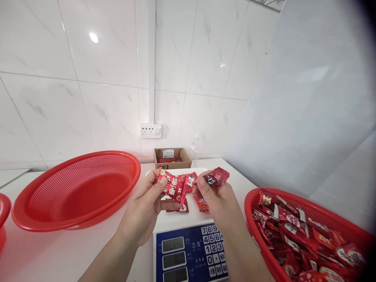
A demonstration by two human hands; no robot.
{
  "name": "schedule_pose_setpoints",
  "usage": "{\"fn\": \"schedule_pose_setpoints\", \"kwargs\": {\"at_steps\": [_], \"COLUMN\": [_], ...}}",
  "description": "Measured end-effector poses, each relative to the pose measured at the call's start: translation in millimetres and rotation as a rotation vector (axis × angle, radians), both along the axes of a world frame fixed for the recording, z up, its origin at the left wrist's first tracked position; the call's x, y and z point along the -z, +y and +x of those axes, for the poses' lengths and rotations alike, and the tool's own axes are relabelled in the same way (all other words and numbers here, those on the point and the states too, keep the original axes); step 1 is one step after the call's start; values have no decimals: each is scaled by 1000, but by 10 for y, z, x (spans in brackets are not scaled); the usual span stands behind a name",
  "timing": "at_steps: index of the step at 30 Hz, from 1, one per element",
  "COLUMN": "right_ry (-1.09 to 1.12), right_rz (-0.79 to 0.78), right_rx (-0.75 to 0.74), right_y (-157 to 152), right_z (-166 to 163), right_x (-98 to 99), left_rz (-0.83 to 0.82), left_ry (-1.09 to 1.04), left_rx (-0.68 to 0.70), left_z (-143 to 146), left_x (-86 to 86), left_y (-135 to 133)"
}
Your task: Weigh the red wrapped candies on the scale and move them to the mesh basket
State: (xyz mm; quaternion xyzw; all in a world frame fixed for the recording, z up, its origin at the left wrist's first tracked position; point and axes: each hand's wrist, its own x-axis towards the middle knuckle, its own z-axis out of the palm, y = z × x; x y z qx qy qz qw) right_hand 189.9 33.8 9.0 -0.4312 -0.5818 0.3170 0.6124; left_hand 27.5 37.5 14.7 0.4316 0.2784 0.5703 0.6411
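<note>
My left hand (pixel 148 201) pinches a red candy packet (pixel 174 187) with white characters and small flowers on it. In my right hand (pixel 216 199) is a smaller dark red packet (pixel 216 177), gripped between thumb and fingers. Both hands are raised above the white pan (pixel 164 224) of a digital scale. Several more red packets lie on that pan, among them one packet (pixel 203 204) beside my right hand, partly covered. The scale's blue panel (pixel 189 250) has three displays and a keypad, with my right forearm over its right edge.
At the right stands a red basket (pixel 249 203) heaped with red packets. A large red sieve basket (pixel 32 211) is at the left, with another red rim (pixel 4 209) at the edge. A cardboard box (pixel 173 165) and a clear bottle (pixel 194 150) stand by the tiled wall.
</note>
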Motion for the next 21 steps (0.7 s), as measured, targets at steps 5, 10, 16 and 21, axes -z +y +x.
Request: {"fn": "schedule_pose_setpoints", "kwargs": {"at_steps": [5,10,16,21], "right_ry": [-130,-253,-423,-367], "right_rz": [-109,-203,-229,-138], "right_rx": [-102,-266,-292,-259], "right_y": [-33,-107,-130,-145], "right_z": [-68,-129,-96,-15], "right_x": [-34,-82,-39,-33], "left_rz": [129,404,518,460], "left_ry": [136,454,595,461], "left_rx": [-127,-197,-132,-159], "left_z": [-53,-51,-13,-32], "left_x": [51,91,71,92], "left_y": [49,24,11,35]}}
